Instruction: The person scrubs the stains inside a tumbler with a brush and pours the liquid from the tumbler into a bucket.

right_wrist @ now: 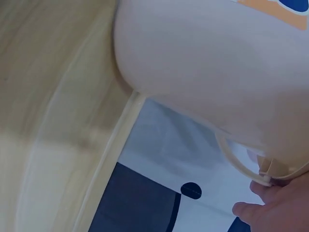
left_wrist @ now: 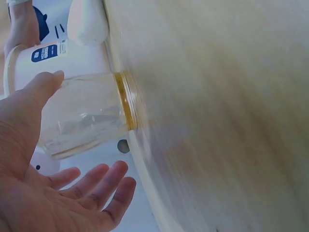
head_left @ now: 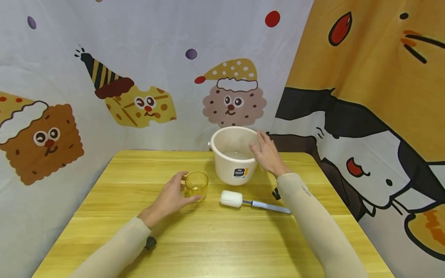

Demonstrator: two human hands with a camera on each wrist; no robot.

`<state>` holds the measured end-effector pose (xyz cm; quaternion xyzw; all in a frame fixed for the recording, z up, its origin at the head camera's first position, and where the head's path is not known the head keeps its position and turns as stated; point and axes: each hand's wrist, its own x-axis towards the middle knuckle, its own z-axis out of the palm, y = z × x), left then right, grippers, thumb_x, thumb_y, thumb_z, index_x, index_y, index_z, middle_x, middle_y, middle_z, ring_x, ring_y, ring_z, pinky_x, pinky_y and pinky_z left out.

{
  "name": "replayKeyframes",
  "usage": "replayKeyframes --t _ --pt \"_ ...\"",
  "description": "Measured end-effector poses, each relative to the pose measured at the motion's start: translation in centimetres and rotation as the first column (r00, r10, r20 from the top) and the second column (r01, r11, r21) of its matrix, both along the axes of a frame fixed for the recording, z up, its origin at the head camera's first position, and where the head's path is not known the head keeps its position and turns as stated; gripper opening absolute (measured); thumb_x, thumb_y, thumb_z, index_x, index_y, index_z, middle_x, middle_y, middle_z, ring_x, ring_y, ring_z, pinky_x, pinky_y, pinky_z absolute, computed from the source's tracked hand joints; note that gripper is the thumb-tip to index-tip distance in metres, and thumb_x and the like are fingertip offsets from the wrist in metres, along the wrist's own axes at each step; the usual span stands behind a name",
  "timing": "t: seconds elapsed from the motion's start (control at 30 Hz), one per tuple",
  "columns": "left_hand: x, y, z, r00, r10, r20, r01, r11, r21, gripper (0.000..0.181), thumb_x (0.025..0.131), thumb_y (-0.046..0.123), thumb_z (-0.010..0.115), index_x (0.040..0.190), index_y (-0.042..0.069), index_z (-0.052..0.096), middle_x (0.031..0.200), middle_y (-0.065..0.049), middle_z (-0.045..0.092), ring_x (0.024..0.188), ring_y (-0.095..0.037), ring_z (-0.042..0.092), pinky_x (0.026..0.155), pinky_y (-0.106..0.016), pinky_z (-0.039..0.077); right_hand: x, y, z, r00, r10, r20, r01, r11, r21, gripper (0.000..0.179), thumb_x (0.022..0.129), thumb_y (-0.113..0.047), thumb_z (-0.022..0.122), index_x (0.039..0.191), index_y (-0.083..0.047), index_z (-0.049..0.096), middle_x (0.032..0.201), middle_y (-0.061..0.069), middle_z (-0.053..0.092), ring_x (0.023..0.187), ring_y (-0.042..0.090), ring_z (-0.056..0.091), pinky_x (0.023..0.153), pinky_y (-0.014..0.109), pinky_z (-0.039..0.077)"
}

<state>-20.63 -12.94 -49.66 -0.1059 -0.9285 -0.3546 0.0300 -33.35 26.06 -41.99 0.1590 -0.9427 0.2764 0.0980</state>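
Observation:
A clear amber glass cup [head_left: 196, 187] stands upright on the table, left of centre. My left hand [head_left: 170, 199] is beside it, thumb in front and fingers behind; in the left wrist view the fingers are spread, apart from the cup [left_wrist: 89, 113], and whether the thumb touches it I cannot tell. Further back, a cream plastic bucket [head_left: 224, 168] with a black label stands upright. At its right rim is my right hand [head_left: 267, 154], fingers extended; its fingertips are close to the bucket's handle [right_wrist: 236, 164] in the right wrist view.
Between cup and right forearm lies a brush with a white sponge head [head_left: 231, 199] and pale blue handle [head_left: 271, 207]. The wooden table [head_left: 215, 247] ends just behind the bucket, where a cartoon-printed curtain [head_left: 156, 34] hangs. A small dark object [head_left: 276, 194] shows beside the right sleeve.

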Motion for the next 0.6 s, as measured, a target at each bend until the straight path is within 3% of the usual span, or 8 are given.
replayKeyframes --t 0.3,0.6 --pt "0.0 -1.1 0.3 0.999 -0.007 -0.037 0.006 1.0 -0.025 0.108 0.094 0.055 0.097 0.173 0.004 0.044 0.165 -0.026 0.062 0.141 -0.047 0.071 0.109 -0.066 0.066 1.1 0.9 -0.4 1.0 -0.006 0.01 0.005 0.999 0.04 0.1 0.12 -0.074 0.03 0.185 0.0 0.013 0.197 0.023 0.008 0.183 0.049 0.012 0.15 0.068 0.0" --pt "0.0 -2.8 0.7 0.998 0.015 -0.064 -0.019 0.998 -0.061 0.108 0.095 0.067 0.092 0.174 0.008 0.046 0.17 -0.025 0.059 0.146 -0.05 0.066 0.115 -0.073 0.06 2.8 2.6 -1.2 1.0 -0.014 0.016 0.014 1.0 0.008 0.094 0.121 -0.073 0.029 0.188 -0.013 0.003 0.198 0.013 0.007 0.184 0.043 0.012 0.149 0.072 0.002"
